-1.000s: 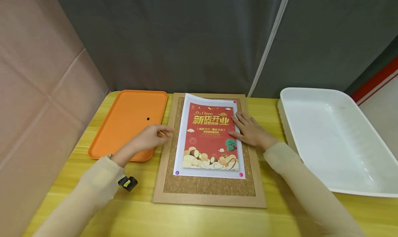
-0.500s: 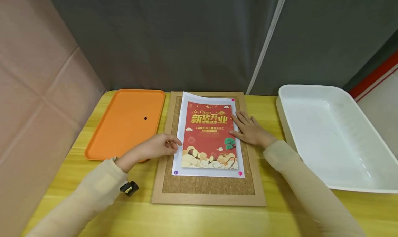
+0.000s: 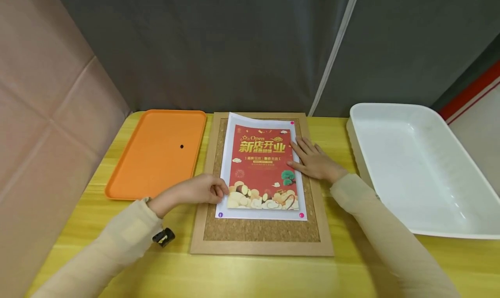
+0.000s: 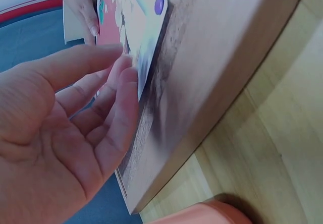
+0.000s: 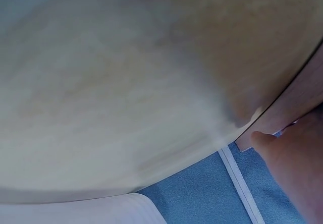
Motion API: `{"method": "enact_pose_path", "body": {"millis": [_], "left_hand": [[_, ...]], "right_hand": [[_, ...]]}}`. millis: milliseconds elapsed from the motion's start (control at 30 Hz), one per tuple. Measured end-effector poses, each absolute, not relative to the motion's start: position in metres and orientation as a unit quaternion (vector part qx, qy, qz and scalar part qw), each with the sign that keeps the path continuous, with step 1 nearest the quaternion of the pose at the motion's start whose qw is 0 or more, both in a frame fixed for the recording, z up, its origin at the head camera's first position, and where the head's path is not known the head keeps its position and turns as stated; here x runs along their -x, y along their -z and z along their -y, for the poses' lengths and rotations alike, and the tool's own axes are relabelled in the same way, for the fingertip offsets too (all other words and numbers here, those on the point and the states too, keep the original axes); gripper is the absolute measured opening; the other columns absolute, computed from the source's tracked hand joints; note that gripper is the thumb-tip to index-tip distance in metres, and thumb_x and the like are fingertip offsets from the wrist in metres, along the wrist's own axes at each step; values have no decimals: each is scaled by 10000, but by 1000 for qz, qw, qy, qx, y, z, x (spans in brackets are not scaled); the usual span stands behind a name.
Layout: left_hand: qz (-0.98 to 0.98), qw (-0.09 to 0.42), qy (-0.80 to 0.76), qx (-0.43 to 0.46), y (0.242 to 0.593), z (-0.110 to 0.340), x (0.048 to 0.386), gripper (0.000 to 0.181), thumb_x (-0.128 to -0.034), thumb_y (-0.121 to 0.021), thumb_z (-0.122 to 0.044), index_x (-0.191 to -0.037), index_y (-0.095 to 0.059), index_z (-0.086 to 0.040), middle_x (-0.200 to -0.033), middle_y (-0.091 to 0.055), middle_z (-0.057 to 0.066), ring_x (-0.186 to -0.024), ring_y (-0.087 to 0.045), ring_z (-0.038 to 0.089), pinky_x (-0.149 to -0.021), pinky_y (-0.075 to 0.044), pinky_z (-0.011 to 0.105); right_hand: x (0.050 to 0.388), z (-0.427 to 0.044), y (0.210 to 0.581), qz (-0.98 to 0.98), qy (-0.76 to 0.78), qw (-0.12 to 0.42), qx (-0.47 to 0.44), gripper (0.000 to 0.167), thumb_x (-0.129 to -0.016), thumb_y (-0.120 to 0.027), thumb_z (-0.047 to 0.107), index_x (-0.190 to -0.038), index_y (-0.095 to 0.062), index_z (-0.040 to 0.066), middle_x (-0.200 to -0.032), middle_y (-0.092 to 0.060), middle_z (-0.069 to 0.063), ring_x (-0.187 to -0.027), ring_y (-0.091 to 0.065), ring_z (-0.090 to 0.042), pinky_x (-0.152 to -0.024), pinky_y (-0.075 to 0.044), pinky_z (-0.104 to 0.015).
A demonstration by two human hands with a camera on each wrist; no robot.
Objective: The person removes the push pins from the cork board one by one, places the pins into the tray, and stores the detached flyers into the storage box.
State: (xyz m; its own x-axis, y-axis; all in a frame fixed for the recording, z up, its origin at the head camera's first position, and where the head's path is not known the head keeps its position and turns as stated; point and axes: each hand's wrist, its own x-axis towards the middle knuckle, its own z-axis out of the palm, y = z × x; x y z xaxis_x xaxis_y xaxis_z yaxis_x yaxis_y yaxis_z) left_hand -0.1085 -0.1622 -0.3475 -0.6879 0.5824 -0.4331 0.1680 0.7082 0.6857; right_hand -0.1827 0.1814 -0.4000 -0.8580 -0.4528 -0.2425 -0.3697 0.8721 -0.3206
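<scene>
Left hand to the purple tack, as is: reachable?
Probably yes: the left hand is at the poster's left edge, just up from the purple tack. Nothing visible covers the tack, and the right hand rests at the opposite edge, out of the way.

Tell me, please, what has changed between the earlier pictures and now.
The left hand has moved rightward and toward the person, from over the left frame of the cork board to the left edge of the poster sheet. Whether its fingers pinch anything is unclear. The right hand stays spread on the sheet's right edge; the three pins, orange tray and white tub stay put.
</scene>
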Motion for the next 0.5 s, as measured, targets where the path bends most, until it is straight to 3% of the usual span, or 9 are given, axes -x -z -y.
{"method": "enact_pose_path", "body": {"millis": [500], "left_hand": [[-867,318,-303,-236,355,164,88,149,-832,-668,-20,-981,-661,-27,-822,-631,15,-756,-542,77,-685,-474,172]], "right_hand": [[185,-181,402,-955,132,163,212,810,-961,-421,529,-1546,-48,112,-1618,12,-157,-1487,47,-368,-1180,-12,-589]]}}
